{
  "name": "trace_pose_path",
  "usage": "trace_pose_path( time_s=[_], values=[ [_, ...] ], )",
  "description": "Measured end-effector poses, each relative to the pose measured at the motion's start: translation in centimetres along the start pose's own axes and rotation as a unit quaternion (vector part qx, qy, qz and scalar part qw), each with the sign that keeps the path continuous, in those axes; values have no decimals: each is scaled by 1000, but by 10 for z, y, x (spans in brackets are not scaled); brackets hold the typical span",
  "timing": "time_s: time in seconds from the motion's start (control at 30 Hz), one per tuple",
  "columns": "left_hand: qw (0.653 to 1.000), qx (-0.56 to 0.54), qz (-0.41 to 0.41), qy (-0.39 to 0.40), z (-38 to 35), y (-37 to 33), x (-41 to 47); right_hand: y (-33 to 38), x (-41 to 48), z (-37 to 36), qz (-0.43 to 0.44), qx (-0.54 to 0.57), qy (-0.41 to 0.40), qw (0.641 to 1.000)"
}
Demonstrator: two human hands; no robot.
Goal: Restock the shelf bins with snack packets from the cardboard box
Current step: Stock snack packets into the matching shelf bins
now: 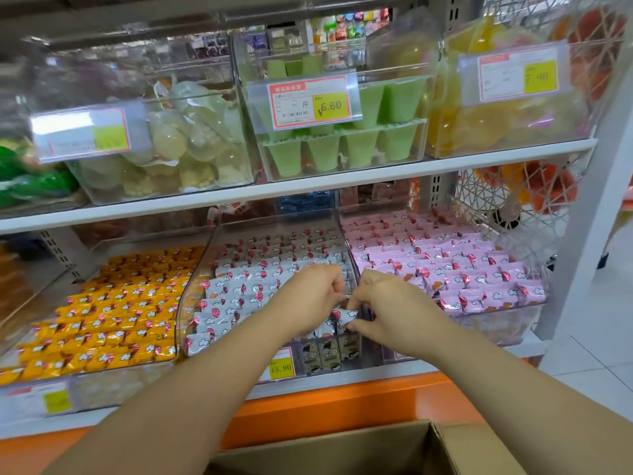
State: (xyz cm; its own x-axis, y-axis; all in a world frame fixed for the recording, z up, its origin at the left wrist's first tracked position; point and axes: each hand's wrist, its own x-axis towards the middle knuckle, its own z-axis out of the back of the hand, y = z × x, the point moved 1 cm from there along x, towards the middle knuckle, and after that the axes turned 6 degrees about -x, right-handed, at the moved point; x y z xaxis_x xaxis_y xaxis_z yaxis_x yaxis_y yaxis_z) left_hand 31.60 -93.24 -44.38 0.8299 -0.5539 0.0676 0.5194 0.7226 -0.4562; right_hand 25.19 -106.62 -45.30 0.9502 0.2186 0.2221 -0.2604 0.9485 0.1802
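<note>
Both my hands reach into the middle clear bin (200,269) on the lower shelf, which holds rows of white snack packets (239,293). My right hand (387,303) pinches a white packet (346,317) at the bin's front right corner. My left hand (311,296) lies beside it with fingers curled down onto the packets; what it holds is hidden. The open cardboard box (370,450) sits below at the bottom edge, its inside out of sight.
A bin of orange packets (113,310) stands left of the middle bin, a bin of pink packets (455,265) right of it. The upper shelf (308,190) carries clear bins of jelly cups with price tags. An orange ledge (342,409) runs under the lower shelf.
</note>
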Motion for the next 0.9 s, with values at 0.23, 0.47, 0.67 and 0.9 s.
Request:
trace_pose_path(
  time_s=[0.23,0.47,0.67,0.9],
  values=[
    [997,-17,-45,-63,-8,11,-14,8,-1,1,34,-21,7,999],
    [996,-64,-69,-1,-8,20,-22,4,9,-11,2,1,-29,1000],
    [996,73,-39,17,-10,13,-19,-11,7,-2,-37,171,-49,983],
    [963,265,-52,21,-5,-8,-12,-22,2,-11,-89,151,-59,983]
  ],
)
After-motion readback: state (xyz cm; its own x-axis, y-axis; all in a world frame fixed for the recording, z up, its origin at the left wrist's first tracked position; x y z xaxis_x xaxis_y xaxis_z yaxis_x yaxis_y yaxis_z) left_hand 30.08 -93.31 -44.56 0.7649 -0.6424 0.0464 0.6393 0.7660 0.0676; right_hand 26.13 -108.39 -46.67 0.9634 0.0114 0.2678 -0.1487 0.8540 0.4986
